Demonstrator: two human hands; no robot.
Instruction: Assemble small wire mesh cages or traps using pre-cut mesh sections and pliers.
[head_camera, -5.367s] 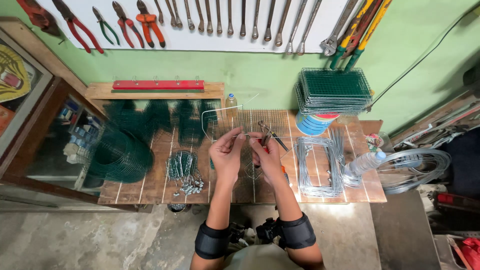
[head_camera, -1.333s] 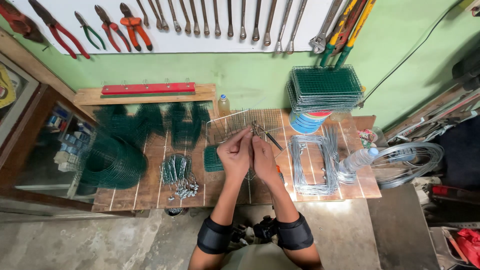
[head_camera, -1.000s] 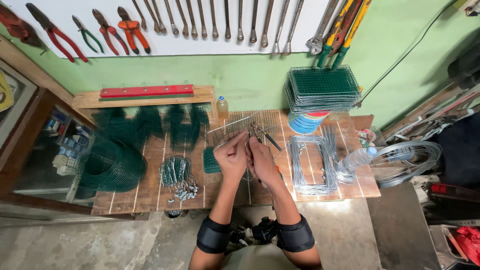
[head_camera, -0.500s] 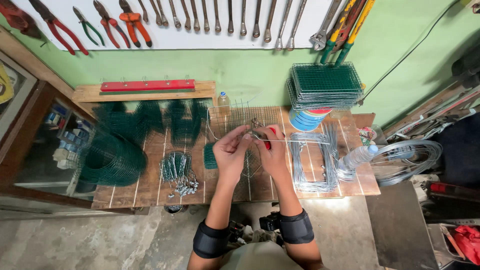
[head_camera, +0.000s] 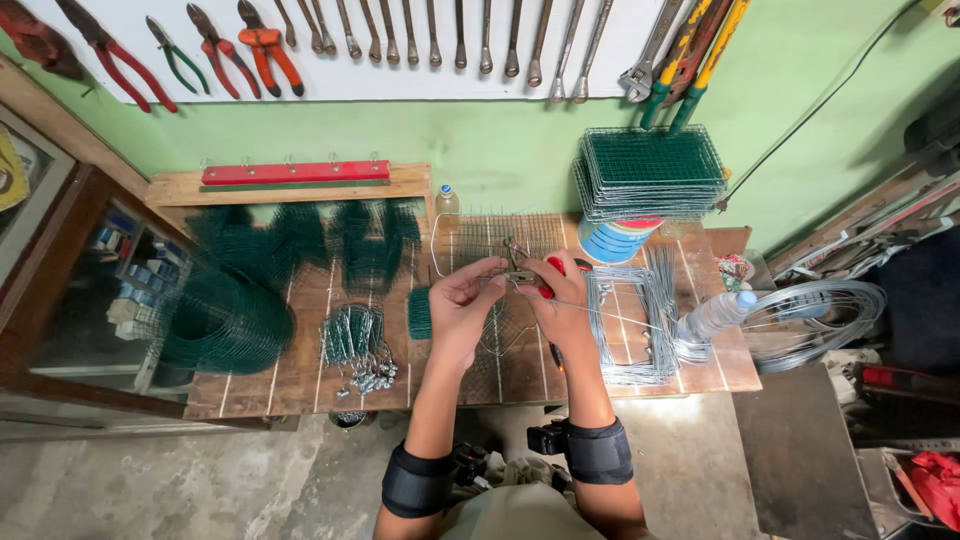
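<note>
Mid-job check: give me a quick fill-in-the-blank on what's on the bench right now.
1. The right hand grips pliers with ____ handles.
2. The roll of green mesh lies to the person's ____.
3. The clear plastic bottle lies on its ____.
4. The stack of green mesh panels rests on ____ discs.

Missing words: red; left; side; blue

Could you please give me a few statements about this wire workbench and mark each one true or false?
1. The right hand grips red-handled pliers. True.
2. The stack of green wire-mesh panels lies on the floor. False: it sits atop blue round lids at the bench's back.
3. The clear plastic bottle lies on its side at the bench's right end. True.
4. The roll of green wire mesh is right of the hands. False: it is on the left.
5. The left hand rests flat on the wooden workbench. False: it is raised, pinching thin wire.
</note>
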